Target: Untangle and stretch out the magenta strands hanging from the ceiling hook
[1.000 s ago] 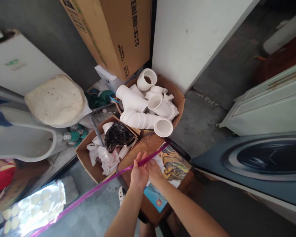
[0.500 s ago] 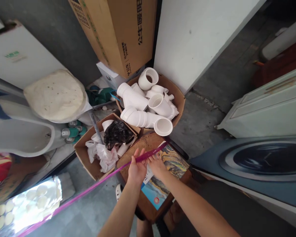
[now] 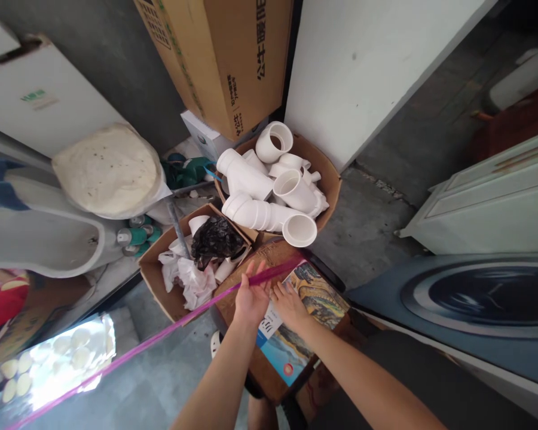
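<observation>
- Purple strap (image 3: 161, 337) runs taut from the lower left edge of the view up to the bundle, passing through the left hand (image 3: 250, 297) and ending near the far corner of the bundle by a white pipe mouth.
- Left hand is closed around the strap, fingers curled over it, thumb side up.
- Right hand (image 3: 289, 304) lies flat and spread on a colourful printed sheet (image 3: 314, 298), holding nothing; it sits just beside the left hand.
- That sheet rests on a brown cardboard bundle (image 3: 269, 373), with a blue-and-white leaflet (image 3: 280, 343) next to the right wrist.
- Beyond the bundle, a round cardboard tub (image 3: 329, 179) is heaped with white pipe fittings (image 3: 269, 197), touching the bundle's far edge.
- To the left, an open box (image 3: 155, 280) holds crumpled white paper and a black bag (image 3: 215, 239); it crowds the strap's path.
- A tall cardboard carton (image 3: 224, 54) leans against the wall behind.
- A white cabinet (image 3: 488, 197) and a dark round-fronted appliance (image 3: 475, 295) hem in the right side.
- A white basin-like fixture (image 3: 40, 239) and green-capped bottles (image 3: 137, 236) stand at left.
</observation>
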{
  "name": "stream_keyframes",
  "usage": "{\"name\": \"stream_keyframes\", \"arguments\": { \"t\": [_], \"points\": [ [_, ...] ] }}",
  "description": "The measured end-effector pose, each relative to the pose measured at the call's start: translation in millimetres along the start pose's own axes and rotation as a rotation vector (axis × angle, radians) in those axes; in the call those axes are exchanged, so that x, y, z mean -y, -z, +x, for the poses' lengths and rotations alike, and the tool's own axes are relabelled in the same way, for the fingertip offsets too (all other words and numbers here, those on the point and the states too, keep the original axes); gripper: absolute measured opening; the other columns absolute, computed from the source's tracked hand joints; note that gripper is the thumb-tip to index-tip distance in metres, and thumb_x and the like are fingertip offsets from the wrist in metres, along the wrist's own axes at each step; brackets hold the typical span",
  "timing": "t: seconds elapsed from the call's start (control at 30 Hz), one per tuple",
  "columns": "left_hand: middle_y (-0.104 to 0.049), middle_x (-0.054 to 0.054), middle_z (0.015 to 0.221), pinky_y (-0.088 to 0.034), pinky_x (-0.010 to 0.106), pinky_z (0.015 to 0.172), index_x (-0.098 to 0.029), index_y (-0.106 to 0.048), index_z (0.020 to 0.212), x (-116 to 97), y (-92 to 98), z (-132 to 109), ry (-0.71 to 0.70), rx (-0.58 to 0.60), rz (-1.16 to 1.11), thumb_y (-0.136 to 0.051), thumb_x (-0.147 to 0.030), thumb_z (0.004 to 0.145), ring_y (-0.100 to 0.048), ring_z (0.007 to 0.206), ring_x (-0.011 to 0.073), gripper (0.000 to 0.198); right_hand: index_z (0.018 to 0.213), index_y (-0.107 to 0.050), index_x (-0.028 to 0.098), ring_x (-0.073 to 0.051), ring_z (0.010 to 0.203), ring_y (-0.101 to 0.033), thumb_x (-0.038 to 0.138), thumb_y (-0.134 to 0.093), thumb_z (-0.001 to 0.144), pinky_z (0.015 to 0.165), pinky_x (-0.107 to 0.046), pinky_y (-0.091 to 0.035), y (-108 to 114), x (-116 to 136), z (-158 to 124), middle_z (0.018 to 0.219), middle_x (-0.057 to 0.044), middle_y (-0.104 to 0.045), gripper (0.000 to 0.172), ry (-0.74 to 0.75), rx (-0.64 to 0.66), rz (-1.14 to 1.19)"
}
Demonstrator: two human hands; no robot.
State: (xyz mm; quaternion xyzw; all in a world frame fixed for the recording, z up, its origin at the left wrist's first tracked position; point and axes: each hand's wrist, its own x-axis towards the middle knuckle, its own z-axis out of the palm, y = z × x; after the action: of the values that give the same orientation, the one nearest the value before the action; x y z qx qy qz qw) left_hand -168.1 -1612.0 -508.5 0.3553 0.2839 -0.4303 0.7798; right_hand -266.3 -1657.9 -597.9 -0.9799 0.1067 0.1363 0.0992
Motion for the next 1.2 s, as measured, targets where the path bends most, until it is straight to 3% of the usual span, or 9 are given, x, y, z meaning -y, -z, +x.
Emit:
{"name": "stream_keyframes", "arguments": {
  "t": [0.63,0.73,0.9,1.07,1.2],
  "points": [
    [-0.057,0.007,0.115,-0.046,0.025,0.071,-0.025,-0.048,0.116,10.0,-1.3,-4.5,0.038,-0.002,0.035,-0.021,-0.032,0.090,-0.061,0.086,0.0134,0.038,0.116,-0.050,0.008,-0.026,0.114,-0.043,0.010,-0.037,0.081,0.096,-0.044,-0.029,-21.6,-5.3,-41.8,0.118,-0.017,-0.053,0.037,0.013,0.023,-0.021],
    [-0.056,0.007,0.116,-0.046,0.026,0.071,-0.026,-0.047,0.117,10.4,-2.8,-6.0,0.048,-0.002,0.037,-0.021,-0.032,0.090,-0.061,0.086,0.0135,0.038,0.113,-0.052,0.008,-0.027,0.112,-0.044,0.009,-0.037,0.081,0.096,-0.044,-0.029,-16.0,-5.4,-40.3,0.115,-0.016,-0.055,0.035,0.017,0.026,-0.010],
    [-0.056,0.007,0.116,-0.045,0.027,0.075,-0.025,-0.047,0.116,10.8,-3.1,-9.6,0.055,-0.010,0.025,-0.021,-0.032,0.090,-0.060,0.087,0.0137,0.038,0.094,-0.062,0.010,-0.024,0.093,-0.054,0.006,-0.041,0.078,0.091,-0.042,-0.033,1.5,-9.1,-44.5,0.103,-0.014,-0.059,0.027,0.005,0.071,0.017],
    [-0.058,0.007,0.112,-0.044,0.026,0.075,-0.023,-0.048,0.114,19.9,-6.3,-17.9,0.091,-0.027,0.003,-0.022,-0.031,0.090,-0.061,0.084,0.0132,0.036,0.081,-0.064,0.015,-0.021,0.087,-0.055,0.008,-0.046,0.077,0.088,-0.037,-0.034,17.0,-14.2,-80.2,0.086,-0.008,-0.062,0.019,0.021,0.130,0.059],
    [-0.061,0.008,0.104,-0.043,0.026,0.076,-0.021,-0.049,0.111,37.4,-30.6,-26.5,0.103,-0.005,-0.012,-0.023,-0.032,0.090,-0.061,0.079,0.0124,0.034,0.084,-0.062,0.017,-0.019,0.088,-0.053,0.009,-0.044,0.080,0.095,-0.039,-0.028,20.5,-18.0,-106.1,0.079,-0.005,-0.064,0.021,-0.010,0.159,0.127]
  ]
}}
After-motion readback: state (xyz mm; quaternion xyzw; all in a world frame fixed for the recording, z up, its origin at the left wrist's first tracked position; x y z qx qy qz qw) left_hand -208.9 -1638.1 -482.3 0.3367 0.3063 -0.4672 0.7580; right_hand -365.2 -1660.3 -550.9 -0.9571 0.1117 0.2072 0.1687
